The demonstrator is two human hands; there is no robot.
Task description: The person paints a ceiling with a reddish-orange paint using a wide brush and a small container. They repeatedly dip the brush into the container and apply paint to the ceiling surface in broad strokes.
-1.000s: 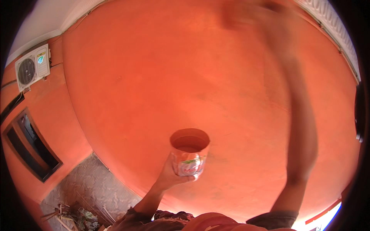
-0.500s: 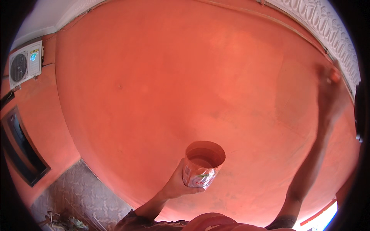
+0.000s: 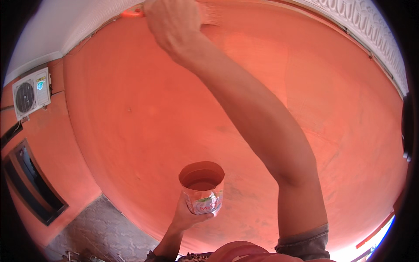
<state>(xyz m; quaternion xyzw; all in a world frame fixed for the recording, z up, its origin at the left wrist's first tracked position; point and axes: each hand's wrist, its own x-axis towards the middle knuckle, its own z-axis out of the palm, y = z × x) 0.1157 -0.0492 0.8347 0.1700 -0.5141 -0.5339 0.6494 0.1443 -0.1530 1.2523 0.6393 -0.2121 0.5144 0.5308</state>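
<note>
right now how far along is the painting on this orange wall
Most of the wall already looks orange. In hand: the right hand holds a brush at the top edge, and the left hand holds a tin of paint. Left: paler, patchy areas on the right side, near the white moulding.

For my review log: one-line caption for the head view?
Right hand brushes orange wall; left hand holds paint cup.

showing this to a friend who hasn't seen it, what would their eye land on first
First the broad orange-painted wall that fills nearly the whole view. Next the right hand, raised to the top edge, gripping an orange-handled paintbrush whose bristles touch the wall. Low in the middle, the left hand holds a small open container of orange paint; a white air-conditioner unit hangs at far left.
</note>
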